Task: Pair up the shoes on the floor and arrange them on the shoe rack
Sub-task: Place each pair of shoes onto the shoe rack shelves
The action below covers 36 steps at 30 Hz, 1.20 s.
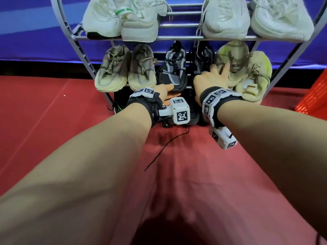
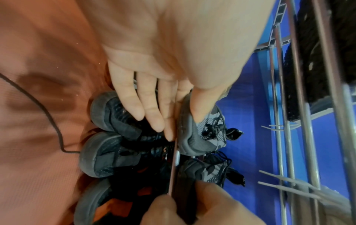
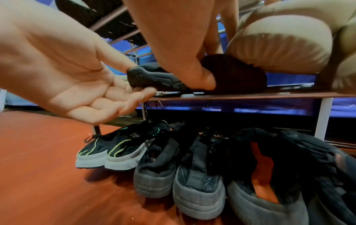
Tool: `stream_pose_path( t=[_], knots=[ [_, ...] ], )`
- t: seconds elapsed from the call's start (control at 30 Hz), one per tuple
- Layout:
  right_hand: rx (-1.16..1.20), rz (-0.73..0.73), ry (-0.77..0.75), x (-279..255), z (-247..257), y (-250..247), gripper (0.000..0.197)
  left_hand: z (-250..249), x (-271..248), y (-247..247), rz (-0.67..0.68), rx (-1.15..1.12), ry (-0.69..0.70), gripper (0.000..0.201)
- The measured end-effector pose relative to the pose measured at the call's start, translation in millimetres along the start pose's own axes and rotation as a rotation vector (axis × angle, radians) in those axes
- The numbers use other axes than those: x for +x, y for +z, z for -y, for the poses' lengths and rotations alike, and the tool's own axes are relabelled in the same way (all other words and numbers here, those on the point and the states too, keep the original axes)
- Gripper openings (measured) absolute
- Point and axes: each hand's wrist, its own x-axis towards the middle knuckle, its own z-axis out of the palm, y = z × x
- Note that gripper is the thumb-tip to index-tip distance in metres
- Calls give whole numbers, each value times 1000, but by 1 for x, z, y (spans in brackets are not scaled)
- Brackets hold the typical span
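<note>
A black-and-grey mesh pair stands in the middle of the rack's [image 1: 123,38] middle shelf. My left hand [image 1: 169,89] holds the toe of the left mesh shoe [image 1: 174,68]: the thumb lies on top and the fingers [image 2: 154,115] run straight beneath the front rail. From the right wrist view, that hand [image 3: 138,82] pinches the grey sole tip [image 3: 154,76]. My right hand [image 1: 217,69] grips the toe of the right mesh shoe [image 1: 203,61], thumb [image 3: 208,79] against its front and fingers reaching over it beside a beige shoe [image 1: 231,64].
A tan pair [image 1: 123,68] sits left on the middle shelf and a beige pair right. White sneakers [image 1: 123,18] fill the top shelf. Below stand black shoes with green lines [image 3: 108,152], a grey-toed pair [image 3: 179,175] and black-orange shoes [image 3: 269,182]. A red basket [image 1: 316,92] stands at right.
</note>
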Motion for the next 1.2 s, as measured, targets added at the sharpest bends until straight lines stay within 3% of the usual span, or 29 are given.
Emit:
stream_pose_path(
  t=[0.07, 0.17, 0.3, 0.37, 0.5, 0.63, 0.77, 0.87, 0.97, 1.1, 1.2],
  knots=[
    [7, -10, -9, 1, 0, -7, 24, -3, -2, 2, 5, -36, 6, 37],
    [52, -30, -11, 4, 1, -17, 20, -13, -9, 5, -37, -64, 3, 20],
    [141, -4, 39, 4, -3, -25, 18, -21, -25, 2, -2, 48, -84, 29],
    [114, 16, 8, 1, -3, -21, 23, -21, -27, 2, 40, 151, -129, 27],
    [60, 78, -81, -2, -6, -10, 39, -18, -24, 14, -35, 222, -169, 23],
    [121, 147, -143, -2, -21, -14, 37, 2, -18, 22, 119, 65, -227, 64],
    [168, 159, -185, -9, -32, -8, 53, 27, -18, 28, 262, -163, -298, 73],
    [173, 128, -192, -11, -36, -3, 56, 40, -19, 40, 325, -173, -284, 55],
    [176, 64, -179, -12, -38, 2, 48, 35, -20, 49, 284, -222, -183, 30],
    [155, 56, -203, -13, -38, 4, 43, 21, -27, 51, 294, -285, -163, 44],
    [139, 81, -205, -12, -39, 2, 44, 18, -31, 58, 166, -102, -94, 26]
  ],
)
